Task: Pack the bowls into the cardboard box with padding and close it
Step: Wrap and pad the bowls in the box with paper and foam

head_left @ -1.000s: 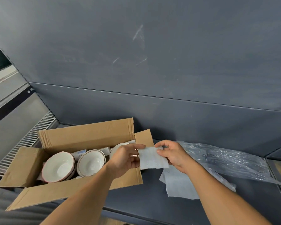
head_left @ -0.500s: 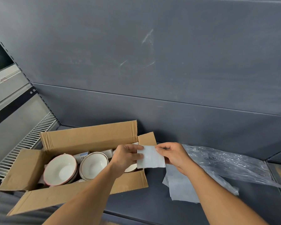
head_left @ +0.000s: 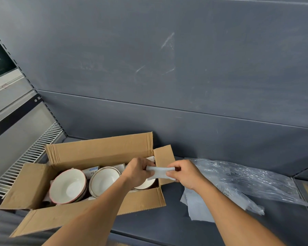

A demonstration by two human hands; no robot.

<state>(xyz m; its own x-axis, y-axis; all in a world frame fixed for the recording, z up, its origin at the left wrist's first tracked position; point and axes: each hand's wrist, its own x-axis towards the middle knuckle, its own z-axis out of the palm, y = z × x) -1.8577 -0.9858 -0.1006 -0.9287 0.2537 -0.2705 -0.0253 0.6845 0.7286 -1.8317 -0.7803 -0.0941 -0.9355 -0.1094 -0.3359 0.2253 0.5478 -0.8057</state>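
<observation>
An open cardboard box stands on the dark shelf with its flaps spread. Inside sit white bowls: a pink-rimmed one at the left, a brown-rimmed one in the middle, and a third at the right, mostly hidden under my left hand. My left hand and my right hand both pinch a white foam padding sheet, bent between them over the box's right end.
More white foam sheets lie on the shelf right of the box, under a crumpled clear plastic bag. Small white cartons stand behind the bowls. A dark panel wall rises behind; a white wire grille lies at the left.
The flat foam sheet has been folded or squeezed narrower between both hands. It has come lower toward the box's right end.
</observation>
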